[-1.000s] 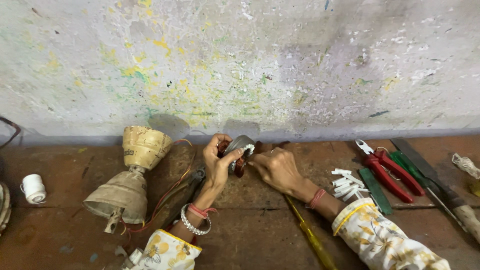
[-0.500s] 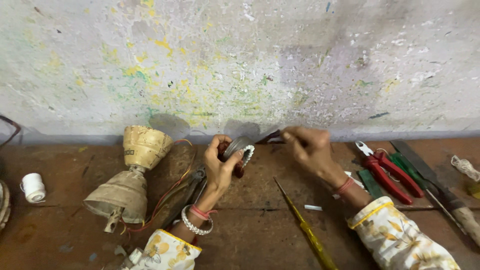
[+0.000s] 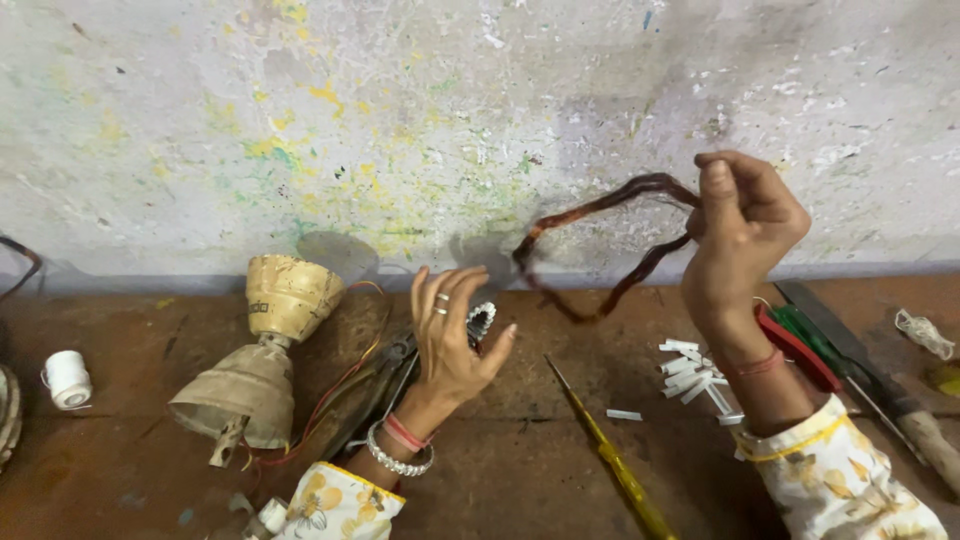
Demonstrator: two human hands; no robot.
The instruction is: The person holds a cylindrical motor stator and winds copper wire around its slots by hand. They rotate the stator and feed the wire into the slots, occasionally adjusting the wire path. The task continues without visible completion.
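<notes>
My right hand [image 3: 742, 235] is raised in front of the wall, shut on a loop of dark reddish copper winding wire [image 3: 598, 208]. The loop hangs down to the left toward the bench. My left hand [image 3: 450, 345] stands lower, on the wooden bench, fingers pointing up and spread. A small toothed metal ring [image 3: 483, 318] sits in the crook between its thumb and fingers. The wire loop's low end hangs just right of that ring, and I cannot tell whether they touch.
A cream two-part motor housing [image 3: 265, 355] with red leads [image 3: 335, 395] lies left of my left hand. A white spool [image 3: 68, 378] is far left. A yellow screwdriver [image 3: 612, 468], white slips [image 3: 690, 375], and red and green handled pliers [image 3: 800, 345] lie right. A paint-speckled wall [image 3: 400, 120] is behind.
My right hand has pulled away from the left hand and risen up and right, drawing the copper wire loop out with it. My left hand's fingers have spread.
</notes>
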